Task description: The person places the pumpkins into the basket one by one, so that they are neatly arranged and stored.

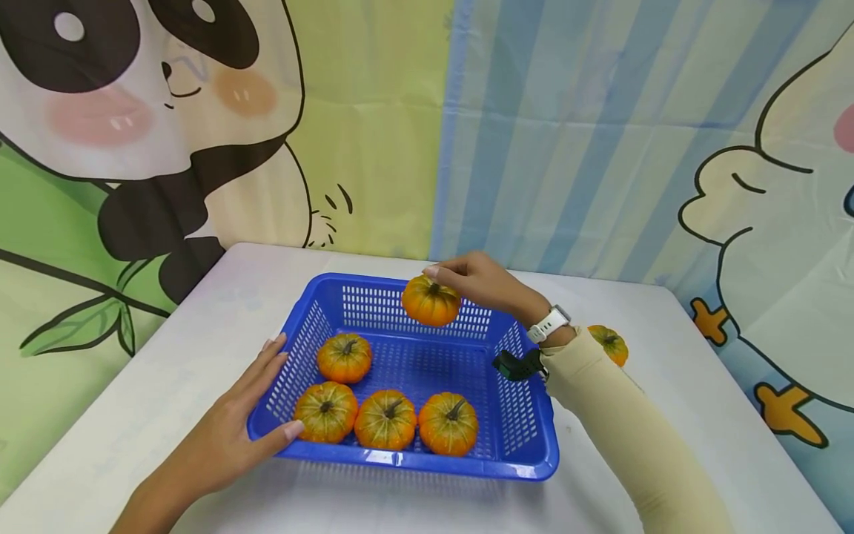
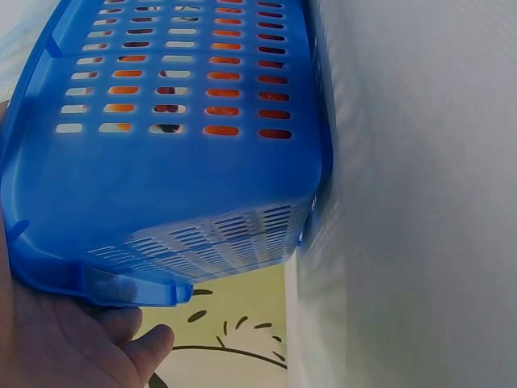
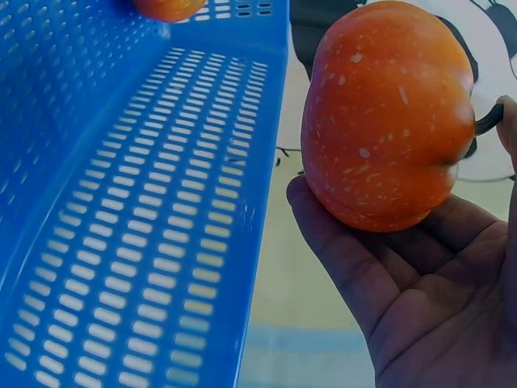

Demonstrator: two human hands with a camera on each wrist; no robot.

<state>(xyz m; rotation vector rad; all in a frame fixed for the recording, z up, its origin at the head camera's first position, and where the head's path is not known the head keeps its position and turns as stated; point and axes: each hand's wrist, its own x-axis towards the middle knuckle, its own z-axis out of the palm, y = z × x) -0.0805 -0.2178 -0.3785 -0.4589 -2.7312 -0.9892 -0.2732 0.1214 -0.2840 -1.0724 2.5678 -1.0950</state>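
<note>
A small orange pumpkin (image 1: 431,301) with a dark stem is held by my right hand (image 1: 482,280) over the far side of a blue plastic basket (image 1: 394,459). In the right wrist view, fingers support the underside of this pumpkin (image 3: 388,113) and the thumb is at its stem. My left hand (image 1: 230,423) lies along the basket's left rim, its fingers fairly straight and the thumb over the near left corner. Inside the basket, several pumpkins sit along the left and near sides, among them one at the near left (image 1: 325,412) and one at the near middle (image 1: 385,420).
Another pumpkin (image 1: 610,344) lies on the white table (image 1: 600,460) right of the basket, partly hidden by the right sleeve. A printed cloth (image 1: 373,111) with a panda and stripes hangs behind the table. A white watch (image 1: 550,324) is on the right wrist.
</note>
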